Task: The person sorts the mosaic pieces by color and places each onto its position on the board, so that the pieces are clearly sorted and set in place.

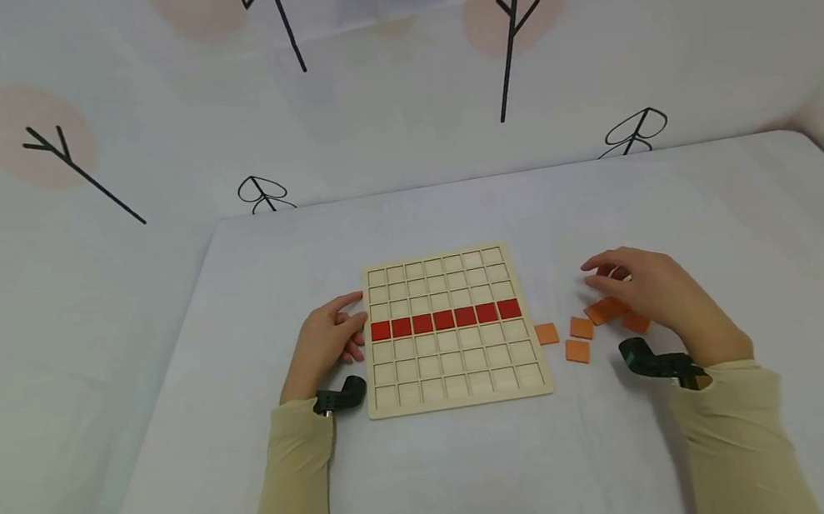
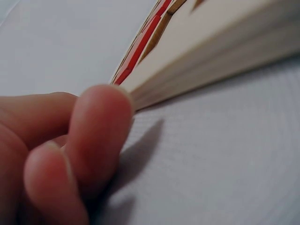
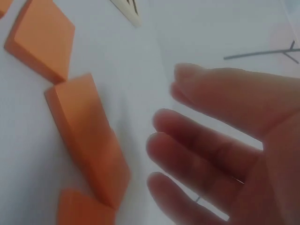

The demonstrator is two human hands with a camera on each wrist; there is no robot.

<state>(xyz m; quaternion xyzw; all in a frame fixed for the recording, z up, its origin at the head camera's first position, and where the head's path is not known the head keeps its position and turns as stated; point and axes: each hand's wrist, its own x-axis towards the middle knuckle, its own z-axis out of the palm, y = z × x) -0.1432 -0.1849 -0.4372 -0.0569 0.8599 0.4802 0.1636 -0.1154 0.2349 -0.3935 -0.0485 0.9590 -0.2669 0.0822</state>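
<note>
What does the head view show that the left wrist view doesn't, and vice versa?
Head only: the right hand, the orange tiles, the sleeves, the patterned backdrop and the board in full, with its whole row of seven red tiles.

Left wrist only: a close look at the board's side wall.

Both: the left hand at the board's edge, part of the red row and the white tabletop.
</note>
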